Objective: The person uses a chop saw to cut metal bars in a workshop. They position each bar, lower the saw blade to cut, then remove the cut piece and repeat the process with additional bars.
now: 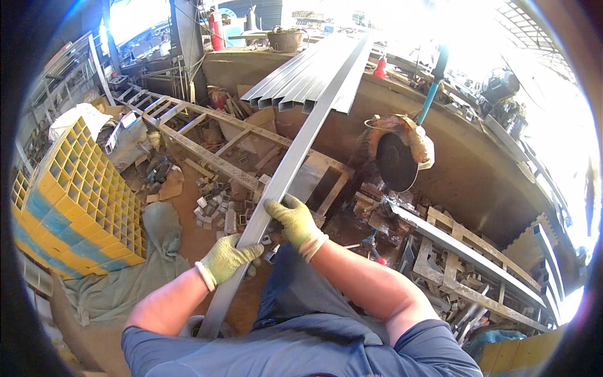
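Note:
A long grey square metal tube [295,151] runs from beside my body up toward the far ledge. My left hand [229,257], in a yellow-green work glove, is closed round its near part. Farther up, my right hand [295,223], gloved alike, grips the tube from its right side. The tube's far end lies along a stack of similar tubes [301,81], whose near ends are open. Right of my hands stands a cut-off saw with a dark round blade [397,163] and a teal handle [428,103]. Another metal tube [465,251] stretches rightward from below the blade.
Yellow grid-like blocks [94,195] with blue bands are stacked at left, beside a green cloth [125,283]. A ladder-like metal frame [220,147] crosses behind my hands. Short tube offcuts [229,204] litter the floor. A red fire extinguisher [216,30] stands at the back.

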`<state>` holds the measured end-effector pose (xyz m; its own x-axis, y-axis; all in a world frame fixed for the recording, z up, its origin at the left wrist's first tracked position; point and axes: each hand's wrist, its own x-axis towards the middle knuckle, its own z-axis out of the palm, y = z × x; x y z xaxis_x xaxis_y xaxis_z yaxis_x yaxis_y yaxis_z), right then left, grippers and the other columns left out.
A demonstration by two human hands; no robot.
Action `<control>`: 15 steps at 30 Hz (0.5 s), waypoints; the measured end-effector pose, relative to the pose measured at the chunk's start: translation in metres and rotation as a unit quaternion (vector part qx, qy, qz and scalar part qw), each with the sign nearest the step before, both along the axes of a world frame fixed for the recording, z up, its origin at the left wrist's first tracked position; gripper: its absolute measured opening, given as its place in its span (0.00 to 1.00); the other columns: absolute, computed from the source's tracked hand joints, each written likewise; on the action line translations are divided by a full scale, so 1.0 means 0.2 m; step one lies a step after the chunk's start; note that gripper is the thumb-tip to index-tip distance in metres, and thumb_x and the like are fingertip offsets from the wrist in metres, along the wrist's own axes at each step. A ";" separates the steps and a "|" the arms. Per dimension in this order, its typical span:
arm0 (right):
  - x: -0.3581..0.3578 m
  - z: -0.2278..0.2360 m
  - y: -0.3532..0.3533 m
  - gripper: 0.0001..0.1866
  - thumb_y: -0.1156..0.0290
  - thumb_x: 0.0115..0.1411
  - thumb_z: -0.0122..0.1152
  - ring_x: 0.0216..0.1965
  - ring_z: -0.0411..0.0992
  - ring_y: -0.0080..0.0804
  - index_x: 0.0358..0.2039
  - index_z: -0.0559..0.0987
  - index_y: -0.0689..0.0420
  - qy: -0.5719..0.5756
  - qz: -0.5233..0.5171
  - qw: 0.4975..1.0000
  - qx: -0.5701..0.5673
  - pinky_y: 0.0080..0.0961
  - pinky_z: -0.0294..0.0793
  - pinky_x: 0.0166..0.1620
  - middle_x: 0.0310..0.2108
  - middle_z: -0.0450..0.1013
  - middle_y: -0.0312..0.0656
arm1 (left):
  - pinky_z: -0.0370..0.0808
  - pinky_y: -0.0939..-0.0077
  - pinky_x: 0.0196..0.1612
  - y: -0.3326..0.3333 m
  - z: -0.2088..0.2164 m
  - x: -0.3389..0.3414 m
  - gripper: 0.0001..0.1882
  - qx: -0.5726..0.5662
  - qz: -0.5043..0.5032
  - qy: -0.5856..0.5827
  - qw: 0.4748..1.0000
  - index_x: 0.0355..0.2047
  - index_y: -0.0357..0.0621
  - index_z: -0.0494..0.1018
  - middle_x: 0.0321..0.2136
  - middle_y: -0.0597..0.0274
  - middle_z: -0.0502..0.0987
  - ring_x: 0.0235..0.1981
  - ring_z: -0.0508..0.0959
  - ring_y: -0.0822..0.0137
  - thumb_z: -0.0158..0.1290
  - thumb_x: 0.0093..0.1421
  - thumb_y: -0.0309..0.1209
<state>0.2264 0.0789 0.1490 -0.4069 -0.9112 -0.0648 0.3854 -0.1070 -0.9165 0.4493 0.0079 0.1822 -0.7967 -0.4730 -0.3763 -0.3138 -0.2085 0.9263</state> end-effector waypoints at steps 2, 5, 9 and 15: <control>-0.05 -0.04 -0.04 0.28 0.58 0.73 0.74 0.49 0.82 0.33 0.63 0.80 0.66 -0.016 -0.003 1.000 -0.003 0.34 0.83 0.54 0.51 0.85 0.45 | 0.83 0.69 0.31 -0.03 0.02 -0.05 0.23 -0.001 -0.003 -0.016 1.000 0.54 0.44 0.80 0.34 0.61 0.86 0.28 0.85 0.67 0.71 0.70 0.47; -0.10 -0.05 -0.10 0.28 0.58 0.72 0.75 0.49 0.82 0.34 0.62 0.80 0.67 0.030 -0.036 0.999 0.011 0.35 0.82 0.56 0.51 0.85 0.46 | 0.83 0.69 0.32 -0.07 0.05 -0.11 0.23 0.009 0.002 -0.026 1.000 0.55 0.45 0.80 0.34 0.61 0.86 0.28 0.86 0.67 0.69 0.71 0.47; -0.20 -0.02 -0.20 0.29 0.55 0.72 0.74 0.48 0.82 0.35 0.58 0.83 0.69 0.018 -0.027 0.999 -0.014 0.34 0.81 0.55 0.49 0.86 0.47 | 0.83 0.70 0.29 -0.17 0.08 -0.18 0.20 0.047 0.000 0.006 0.999 0.54 0.44 0.79 0.34 0.59 0.87 0.26 0.87 0.64 0.67 0.74 0.45; -0.27 0.16 -0.30 0.32 0.52 0.68 0.75 0.46 0.83 0.37 0.54 0.85 0.73 0.101 -0.054 0.993 0.011 0.34 0.80 0.54 0.45 0.86 0.50 | 0.89 0.67 0.41 -0.24 0.30 -0.09 0.27 0.015 -0.022 0.056 0.998 0.62 0.42 0.75 0.46 0.55 0.85 0.41 0.89 0.62 0.64 0.75 0.50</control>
